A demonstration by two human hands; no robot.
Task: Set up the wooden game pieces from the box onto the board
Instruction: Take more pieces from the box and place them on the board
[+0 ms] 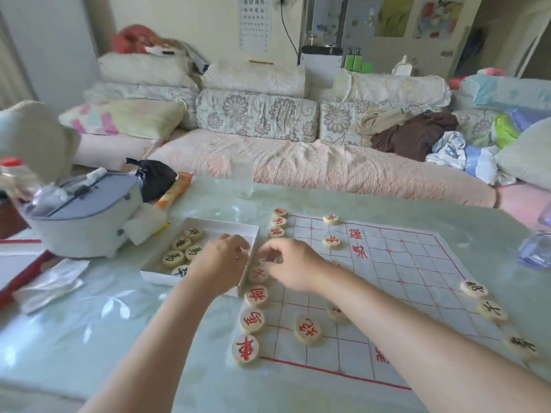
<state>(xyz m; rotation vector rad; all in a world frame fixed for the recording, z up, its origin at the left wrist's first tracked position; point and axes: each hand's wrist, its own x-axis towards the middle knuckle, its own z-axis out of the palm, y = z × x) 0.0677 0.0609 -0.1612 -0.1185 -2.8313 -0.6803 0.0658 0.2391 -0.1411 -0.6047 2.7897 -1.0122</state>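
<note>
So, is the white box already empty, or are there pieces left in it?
Not empty. The white box holds at least five black-lettered pieces; the left hand hides part of its inside.

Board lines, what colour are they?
Red lines on a white board. The head view shows them best.

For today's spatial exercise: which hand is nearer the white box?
Left. The left hand reaches into the white box; the right hand hovers beside it, over the board edge.
</note>
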